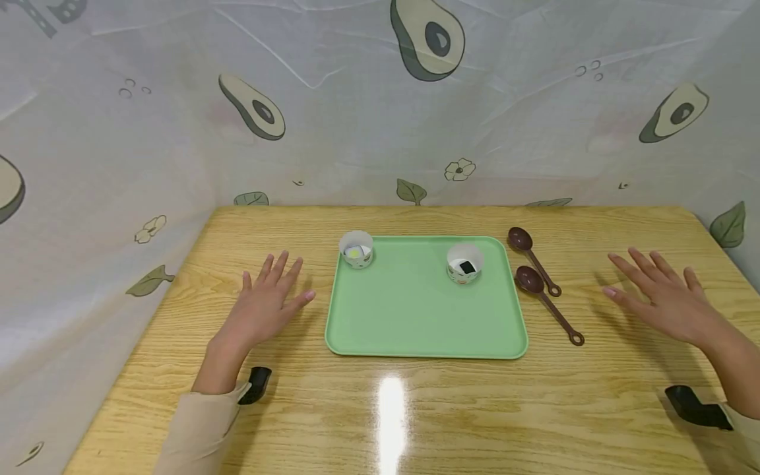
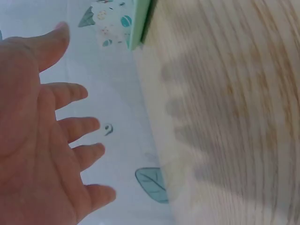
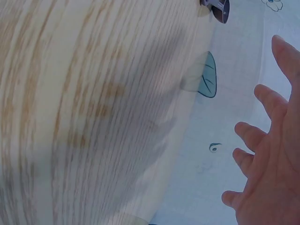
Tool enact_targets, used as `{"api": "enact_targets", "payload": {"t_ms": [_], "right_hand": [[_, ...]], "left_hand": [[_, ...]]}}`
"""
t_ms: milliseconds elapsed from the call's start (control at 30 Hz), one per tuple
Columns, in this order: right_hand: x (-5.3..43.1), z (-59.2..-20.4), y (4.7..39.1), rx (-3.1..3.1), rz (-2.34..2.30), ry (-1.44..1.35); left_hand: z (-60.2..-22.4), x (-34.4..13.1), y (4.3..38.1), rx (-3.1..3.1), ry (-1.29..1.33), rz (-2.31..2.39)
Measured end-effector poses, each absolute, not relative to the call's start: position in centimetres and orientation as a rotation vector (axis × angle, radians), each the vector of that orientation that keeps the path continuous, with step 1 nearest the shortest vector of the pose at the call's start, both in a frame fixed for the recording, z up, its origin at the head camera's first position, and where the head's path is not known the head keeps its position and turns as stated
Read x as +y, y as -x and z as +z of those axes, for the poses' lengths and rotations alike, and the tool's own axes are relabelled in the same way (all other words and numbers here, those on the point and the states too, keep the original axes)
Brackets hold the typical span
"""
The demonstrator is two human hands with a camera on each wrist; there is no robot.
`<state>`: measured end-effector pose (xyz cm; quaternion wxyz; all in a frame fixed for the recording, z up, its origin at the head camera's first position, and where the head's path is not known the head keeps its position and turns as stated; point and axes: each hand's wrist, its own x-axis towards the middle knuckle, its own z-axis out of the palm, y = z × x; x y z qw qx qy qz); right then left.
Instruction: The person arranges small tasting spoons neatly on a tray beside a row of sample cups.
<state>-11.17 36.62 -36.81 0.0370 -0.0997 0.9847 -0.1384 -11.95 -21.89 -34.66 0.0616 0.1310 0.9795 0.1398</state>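
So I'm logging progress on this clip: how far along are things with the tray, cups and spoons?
Laid out already: two paper cups stand on the green tray, and two brown spoons lie on the table right of it. Nothing is in hand: the left hand and right hand are spread open, holding nothing. The spoons and cups look untouched, so any handling is seemingly still ahead.

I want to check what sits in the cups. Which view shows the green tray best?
The head view: the whole green tray shows, with both cups on it. The left wrist view catches only a green edge at its top; the right wrist view shows none of it.
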Motion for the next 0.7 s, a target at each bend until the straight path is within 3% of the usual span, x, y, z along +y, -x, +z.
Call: {"api": "enact_targets", "payload": {"t_ms": [367,700], "right_hand": [[36.4,-36.2,11.5,3.01,-0.502,0.307],[35.9,-36.3,11.2,3.065,-0.521,0.363]], "left_hand": [[-34.6,-20.9,12.8,2.826,-0.467,0.733],[-36.3,-19.8,13.8,2.661,-0.252,1.087]]}}
